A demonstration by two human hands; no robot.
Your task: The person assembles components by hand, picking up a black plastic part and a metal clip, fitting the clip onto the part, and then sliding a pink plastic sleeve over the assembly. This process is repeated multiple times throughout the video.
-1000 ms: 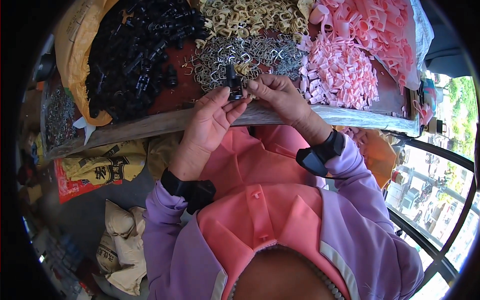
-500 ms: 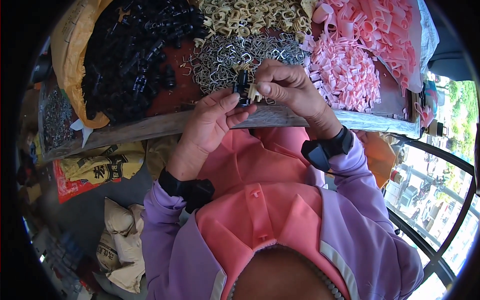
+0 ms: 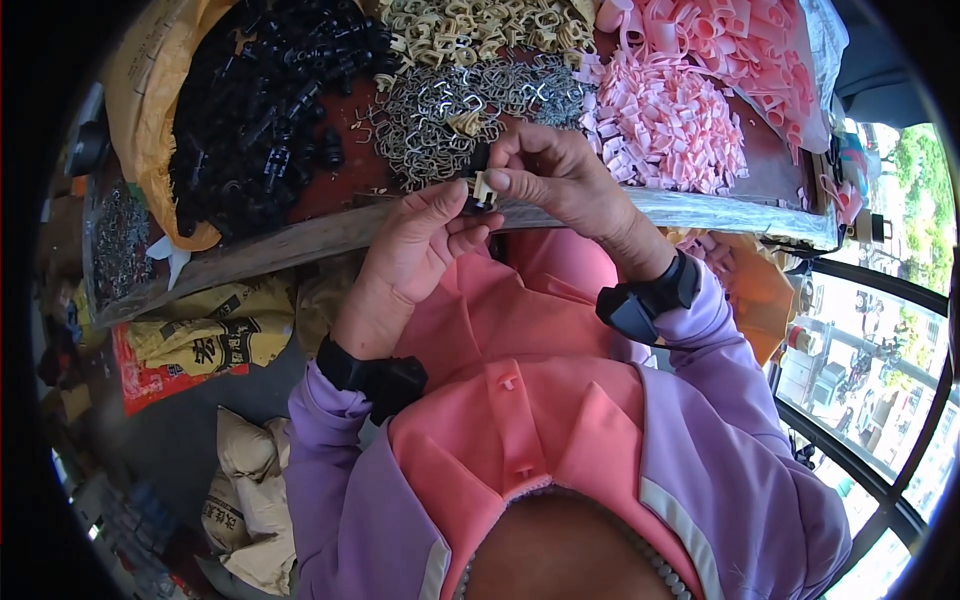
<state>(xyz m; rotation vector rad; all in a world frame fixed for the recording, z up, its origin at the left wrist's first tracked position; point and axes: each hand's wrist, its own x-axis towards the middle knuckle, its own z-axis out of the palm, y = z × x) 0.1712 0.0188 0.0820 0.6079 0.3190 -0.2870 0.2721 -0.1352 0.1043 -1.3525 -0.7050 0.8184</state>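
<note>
Between the fingers of my left hand (image 3: 412, 238) is a black plastic fitting (image 3: 479, 160), held roughly upright over the table's near edge. My right hand (image 3: 568, 188) pinches a small cream plastic clip (image 3: 482, 187) with thumb and forefinger. The clip lies against the side of the black fitting; my fingertips hide part of both, so I cannot tell whether it is seated. Just beyond my hands spreads a pile of bent metal hooks (image 3: 425, 125), with a loose cream clip (image 3: 466, 122) lying on it.
Black fittings (image 3: 270, 130) fill an open sack (image 3: 140, 110) at left. Cream clips (image 3: 480, 30) lie at the back, small pink pieces (image 3: 665, 125) and pink tubes (image 3: 725, 50) at right. A wooden rail (image 3: 280, 235) edges the table. Sacks (image 3: 215, 335) lie on the floor at left.
The cream clip has moved left, from beside the black fitting to against it, with my right hand following. The view has shifted slightly.
</note>
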